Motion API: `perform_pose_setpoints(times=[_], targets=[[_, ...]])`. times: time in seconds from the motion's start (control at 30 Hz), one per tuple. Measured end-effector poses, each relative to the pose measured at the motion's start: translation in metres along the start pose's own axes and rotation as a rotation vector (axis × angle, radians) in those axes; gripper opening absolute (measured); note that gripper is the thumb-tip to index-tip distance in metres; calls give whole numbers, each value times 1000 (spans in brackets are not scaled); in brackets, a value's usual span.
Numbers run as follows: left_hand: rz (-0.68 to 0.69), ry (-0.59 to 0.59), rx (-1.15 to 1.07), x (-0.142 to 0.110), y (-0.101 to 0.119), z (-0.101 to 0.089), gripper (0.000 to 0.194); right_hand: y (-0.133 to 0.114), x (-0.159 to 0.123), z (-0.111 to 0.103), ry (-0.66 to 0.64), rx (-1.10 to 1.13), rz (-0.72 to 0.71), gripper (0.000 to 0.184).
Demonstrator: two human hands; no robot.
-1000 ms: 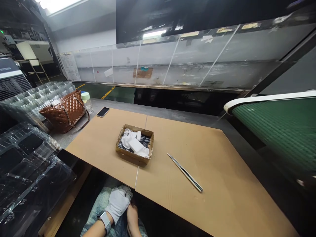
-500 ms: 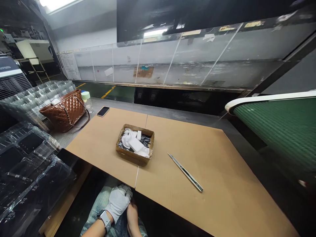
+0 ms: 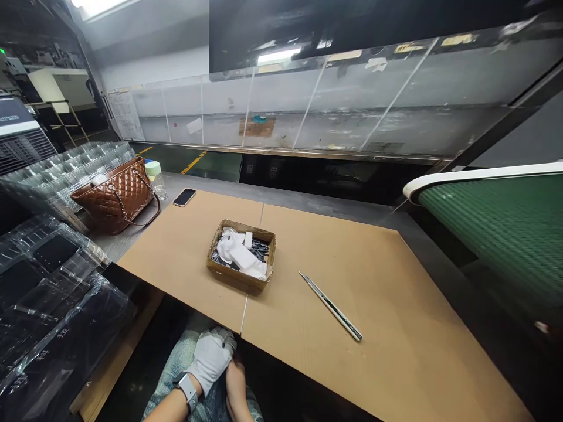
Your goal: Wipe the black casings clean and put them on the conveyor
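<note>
Both my hands rest in my lap, below the table's near edge. My left hand (image 3: 211, 354) wears a white glove, grey toward the fingertips, and a watch (image 3: 187, 390) with a light band circles its wrist. Its fingers are curled closed against my right hand (image 3: 234, 370); what lies inside them is hidden. The right hand's fingers are tucked behind the glove, out of sight. Beyond the hands, a small cardboard box (image 3: 237, 279) on the table holds white pads or cloths and dark slim pieces. To its right lies a slim pen-like metal tool (image 3: 331, 306), slanting.
Brown cardboard sheets (image 3: 387, 316) cover the table. A phone (image 3: 185, 197), a brown quilted handbag (image 3: 116, 199) and a bottle with a pale green lid (image 3: 155, 176) are at the back left. Plastic-wrapped trays (image 3: 57, 281) stand left; a green conveyor belt (image 3: 497, 234) is right.
The view has shifted very slightly. My hands and the things on the table have not moved.
</note>
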State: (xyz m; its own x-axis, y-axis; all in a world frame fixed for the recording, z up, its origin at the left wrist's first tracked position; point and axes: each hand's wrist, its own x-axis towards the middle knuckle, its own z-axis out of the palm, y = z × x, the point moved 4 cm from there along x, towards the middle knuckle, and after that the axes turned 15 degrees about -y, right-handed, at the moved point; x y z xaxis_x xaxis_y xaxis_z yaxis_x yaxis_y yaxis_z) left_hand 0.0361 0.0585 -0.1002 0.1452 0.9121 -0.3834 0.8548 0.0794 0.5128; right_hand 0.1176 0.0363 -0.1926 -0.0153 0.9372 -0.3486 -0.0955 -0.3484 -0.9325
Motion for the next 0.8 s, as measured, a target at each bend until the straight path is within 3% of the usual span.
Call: perform_pose_setpoints(times=[0.27, 0.8], targets=[[8, 15, 11, 3, -3, 5, 30, -2, -1, 1, -12, 42, 91, 71], [13, 28, 15, 1, -3, 2, 27, -9, -3, 4, -57, 42, 90, 68]])
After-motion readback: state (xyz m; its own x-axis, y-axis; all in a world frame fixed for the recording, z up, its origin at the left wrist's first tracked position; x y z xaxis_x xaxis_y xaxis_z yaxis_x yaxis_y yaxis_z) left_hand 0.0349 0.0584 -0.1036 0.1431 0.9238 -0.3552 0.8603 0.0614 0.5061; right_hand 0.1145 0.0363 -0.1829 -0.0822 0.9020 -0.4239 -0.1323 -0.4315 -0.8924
